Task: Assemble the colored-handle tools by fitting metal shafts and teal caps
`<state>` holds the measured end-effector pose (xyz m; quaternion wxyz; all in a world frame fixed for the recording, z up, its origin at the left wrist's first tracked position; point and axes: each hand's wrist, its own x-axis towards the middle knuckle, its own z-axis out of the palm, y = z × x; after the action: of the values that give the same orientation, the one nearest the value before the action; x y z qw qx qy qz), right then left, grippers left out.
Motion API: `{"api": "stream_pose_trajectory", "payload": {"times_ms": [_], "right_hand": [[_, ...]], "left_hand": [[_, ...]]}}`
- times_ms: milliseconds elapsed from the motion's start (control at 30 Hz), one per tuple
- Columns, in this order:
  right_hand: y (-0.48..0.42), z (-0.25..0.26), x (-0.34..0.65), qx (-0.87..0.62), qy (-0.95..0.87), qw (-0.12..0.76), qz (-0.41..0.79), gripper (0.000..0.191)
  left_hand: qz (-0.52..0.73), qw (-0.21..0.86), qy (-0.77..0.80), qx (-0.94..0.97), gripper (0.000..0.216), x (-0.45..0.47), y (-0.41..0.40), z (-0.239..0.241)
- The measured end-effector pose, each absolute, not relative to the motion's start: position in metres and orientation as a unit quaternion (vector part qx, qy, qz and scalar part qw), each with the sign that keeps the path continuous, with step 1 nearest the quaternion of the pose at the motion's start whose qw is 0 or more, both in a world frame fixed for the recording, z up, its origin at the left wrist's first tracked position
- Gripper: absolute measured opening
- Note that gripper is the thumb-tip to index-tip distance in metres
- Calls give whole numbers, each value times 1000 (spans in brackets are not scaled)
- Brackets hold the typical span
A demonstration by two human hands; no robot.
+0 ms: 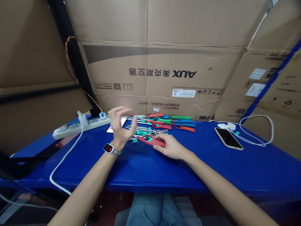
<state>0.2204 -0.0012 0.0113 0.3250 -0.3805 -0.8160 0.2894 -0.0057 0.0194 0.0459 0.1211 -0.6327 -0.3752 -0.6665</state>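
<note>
My right hand point(170, 147) is closed around the handle of a red utility lighter point(148, 140), whose metal tube points left. Raised above the table, my left hand point(122, 125) has its fingers apart and holds nothing; it wears a watch point(112, 148) at the wrist. Behind my hands lies a pile of more long lighters, among them a red one point(162, 126), a green one point(162, 120) and an orange one point(185, 128). Loose metal tubes and small green pieces point(139, 133) lie between the pile and the held lighter. Tiny screws point(140, 145) rest on the blue surface.
A phone with a lit screen point(110, 128) lies behind my left hand. A white power strip point(77, 126) with a cable stands at the left. To the right are a dark phone point(228, 138) and a white charging cable point(264, 144). Cardboard point(150, 62) walls the blue table's back.
</note>
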Motion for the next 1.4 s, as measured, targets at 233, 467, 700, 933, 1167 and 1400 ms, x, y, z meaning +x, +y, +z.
{"api": "stream_pose_trajectory", "payload": {"times_ms": [233, 467, 700, 933, 1167, 1400], "right_hand": [[-11, 4, 220, -359, -872, 245, 225, 16], [9, 6, 257, -439, -825, 309, 179, 18], [21, 13, 252, -459, -848, 220, 149, 12], [32, 25, 242, -434, -853, 215, 198, 9], [37, 29, 213, -364, -737, 461, 333, 12], [24, 22, 206, -304, -701, 555, 330, 24]], "left_hand": [[-290, -16, -241, -926, 17, 20, 7, 32], [-206, -61, -281, -935, 34, 28, 4, 17], [-176, -49, -279, -943, 20, 30, 5, 14], [-175, -35, -317, -931, 29, 23, 10, 13], [-181, -33, -311, -932, 32, 24, 11, 13], [-185, -34, -334, -923, 27, 21, 14, 16]]}}
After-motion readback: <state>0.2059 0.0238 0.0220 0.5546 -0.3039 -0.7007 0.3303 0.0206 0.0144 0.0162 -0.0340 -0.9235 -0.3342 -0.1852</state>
